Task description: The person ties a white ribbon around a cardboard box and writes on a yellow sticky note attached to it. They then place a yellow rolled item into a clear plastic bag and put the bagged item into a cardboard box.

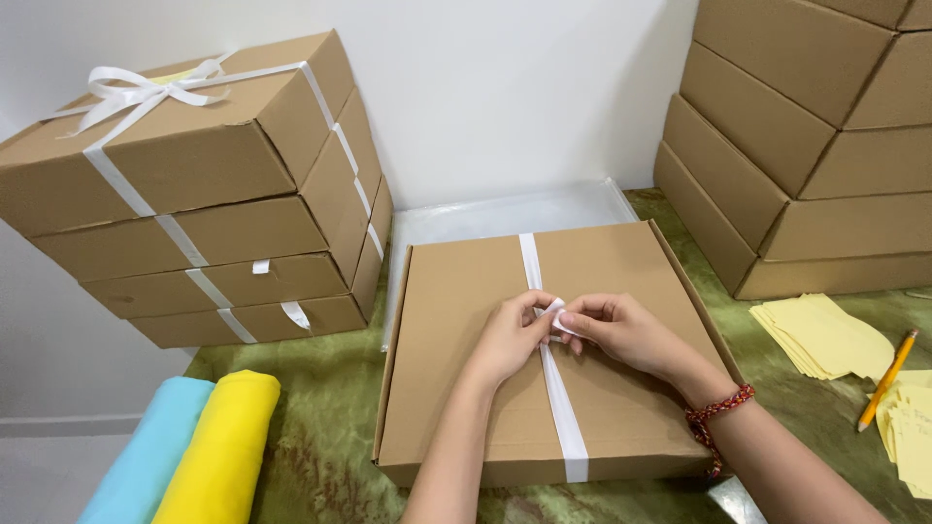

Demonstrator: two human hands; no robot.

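Your left hand (pixel 507 338) and right hand (pixel 621 330) pinch the white ribbon (pixel 561 403) together atop the flat cardboard box (pixel 456 388); ribbon-tied box stack (pixel 209 194) stands nearby.

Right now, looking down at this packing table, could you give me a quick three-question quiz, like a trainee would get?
1. True or false: both hands pinch the white ribbon on the flat cardboard box.
2. Which wrist wears the red beaded bracelet?
3. What lies beside the yellow paper slips: A scissors, B pencil, C tape roll?

Key: 1 true: left hand and right hand meet at the ribbon. 2 the right. 3 B.
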